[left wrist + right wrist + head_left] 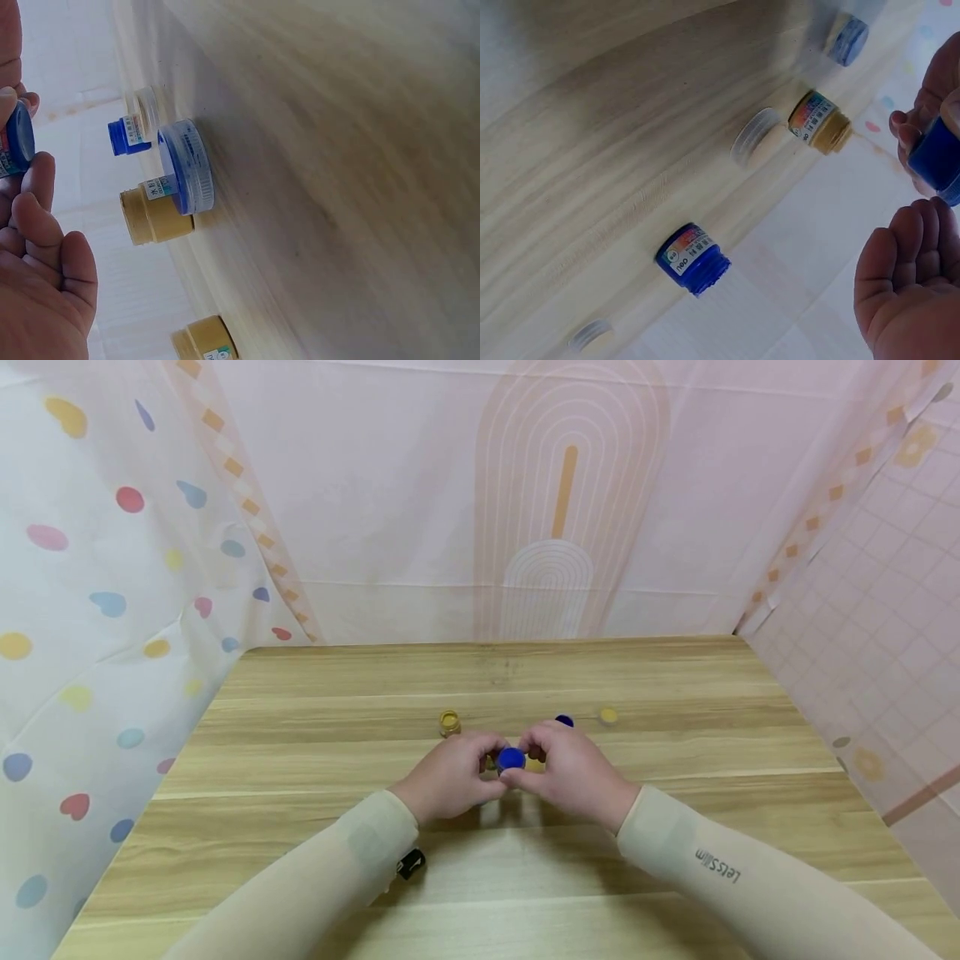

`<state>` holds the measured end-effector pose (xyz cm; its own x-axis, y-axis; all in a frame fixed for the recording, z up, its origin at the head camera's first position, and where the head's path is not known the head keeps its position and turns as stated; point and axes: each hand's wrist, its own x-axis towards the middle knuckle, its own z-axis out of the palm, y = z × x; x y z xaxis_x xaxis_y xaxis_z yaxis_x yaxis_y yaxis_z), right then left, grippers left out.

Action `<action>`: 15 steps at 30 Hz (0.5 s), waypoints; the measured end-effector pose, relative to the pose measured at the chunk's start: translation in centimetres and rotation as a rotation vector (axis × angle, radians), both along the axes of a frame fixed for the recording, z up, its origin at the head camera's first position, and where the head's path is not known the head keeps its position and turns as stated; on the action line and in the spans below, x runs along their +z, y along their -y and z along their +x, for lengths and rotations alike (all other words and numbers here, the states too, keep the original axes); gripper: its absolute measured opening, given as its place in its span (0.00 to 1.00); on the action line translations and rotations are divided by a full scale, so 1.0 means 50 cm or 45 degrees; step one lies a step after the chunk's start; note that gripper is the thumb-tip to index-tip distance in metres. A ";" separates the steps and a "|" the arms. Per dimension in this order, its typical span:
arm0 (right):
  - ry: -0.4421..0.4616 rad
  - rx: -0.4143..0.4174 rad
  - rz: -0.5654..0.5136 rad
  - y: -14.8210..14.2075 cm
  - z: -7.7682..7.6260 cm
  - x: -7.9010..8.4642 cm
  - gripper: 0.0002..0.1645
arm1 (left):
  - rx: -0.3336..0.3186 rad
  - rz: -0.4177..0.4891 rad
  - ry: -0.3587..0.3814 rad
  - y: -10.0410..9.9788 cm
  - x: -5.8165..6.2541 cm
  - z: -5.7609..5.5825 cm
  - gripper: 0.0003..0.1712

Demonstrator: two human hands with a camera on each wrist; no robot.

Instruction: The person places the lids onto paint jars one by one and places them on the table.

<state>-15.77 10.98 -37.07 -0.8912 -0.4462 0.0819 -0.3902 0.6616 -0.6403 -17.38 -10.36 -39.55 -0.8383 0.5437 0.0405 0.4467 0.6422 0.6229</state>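
Observation:
Both hands meet over the middle of the table around a small blue paint jar (512,759), its round blue top turned up toward the head camera. My left hand (453,777) grips it from the left between thumb and fingers. From the other side my right hand (573,768) pinches it, thumb at the near edge. In the left wrist view the held jar's label partly shows beside the fingers. Behind the left hand stands an uncapped yellow paint jar (449,722). Past the right hand is another blue paint jar (694,259), without its lid.
A yellow-tinted lid (608,717) lies at the back right. Under the hands are a second yellow jar (817,124), a clear lid (757,135) and a round blue-and-clear piece (187,169). Patterned cloth (375,485) hangs behind the wooden table (637,893).

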 end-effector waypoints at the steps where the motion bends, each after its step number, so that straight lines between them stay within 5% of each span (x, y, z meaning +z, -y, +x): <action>1: -0.008 0.007 0.002 0.000 0.000 0.000 0.18 | 0.001 0.000 0.003 0.001 -0.001 0.000 0.12; 6: -0.081 0.133 0.016 -0.007 -0.007 0.002 0.26 | -0.010 0.013 0.004 0.003 -0.004 -0.003 0.12; 15: -0.146 0.265 0.071 -0.014 -0.017 0.012 0.22 | -0.026 0.034 -0.012 0.005 0.000 -0.005 0.13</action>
